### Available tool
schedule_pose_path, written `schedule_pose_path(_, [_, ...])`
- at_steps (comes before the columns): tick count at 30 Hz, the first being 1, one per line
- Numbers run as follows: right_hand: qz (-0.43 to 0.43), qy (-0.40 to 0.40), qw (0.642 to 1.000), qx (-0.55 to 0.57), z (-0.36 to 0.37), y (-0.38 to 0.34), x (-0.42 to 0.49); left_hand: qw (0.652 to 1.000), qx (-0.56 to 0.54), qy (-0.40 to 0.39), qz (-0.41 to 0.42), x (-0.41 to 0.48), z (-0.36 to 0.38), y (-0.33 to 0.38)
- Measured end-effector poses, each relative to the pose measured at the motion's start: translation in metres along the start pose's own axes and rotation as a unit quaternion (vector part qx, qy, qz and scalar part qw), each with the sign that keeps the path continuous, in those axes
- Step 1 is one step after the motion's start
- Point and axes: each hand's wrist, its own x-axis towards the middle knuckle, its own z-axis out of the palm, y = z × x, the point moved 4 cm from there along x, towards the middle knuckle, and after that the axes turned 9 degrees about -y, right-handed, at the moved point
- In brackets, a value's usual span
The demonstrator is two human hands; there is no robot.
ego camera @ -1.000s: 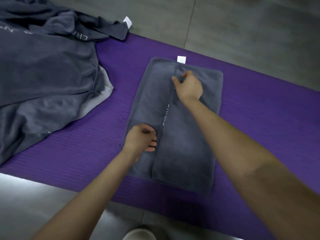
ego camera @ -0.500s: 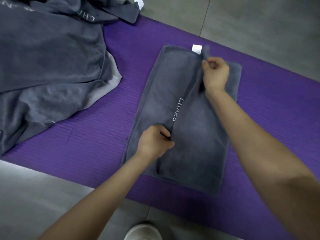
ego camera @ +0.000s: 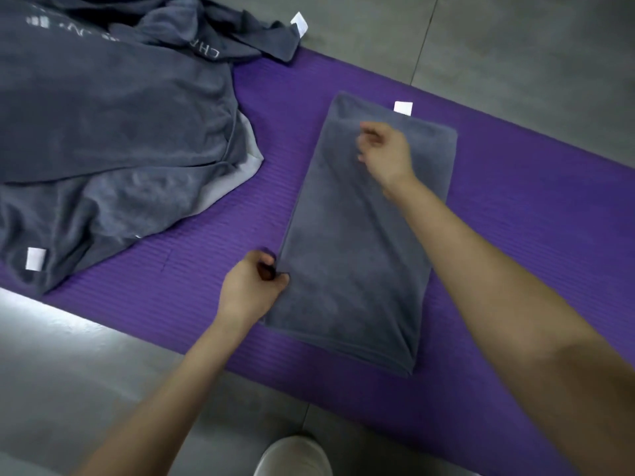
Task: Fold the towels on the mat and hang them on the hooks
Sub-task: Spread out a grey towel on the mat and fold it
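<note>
The mat (ego camera: 515, 218) is purple with fine ribbed lines. On its middle my folded towel (ego camera: 357, 262) is plain dark grey, its tag (ego camera: 402, 108) white. On the mat's left end the loose towels (ego camera: 103, 115) are the same grey with white lettering (ego camera: 206, 51) and a paler grey underside (ego camera: 242, 159). Beyond the mat the floor (ego camera: 515, 46) is dull grey, my shoe (ego camera: 292, 456) off-white
</note>
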Motion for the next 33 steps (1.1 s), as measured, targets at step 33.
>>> schedule_pose_path(33, [0.206, 0.288, 0.935, 0.037, -0.134, 0.161, -0.311, 0.839, 0.386, -0.012, 0.383, 0.034, 0.015, 0.103])
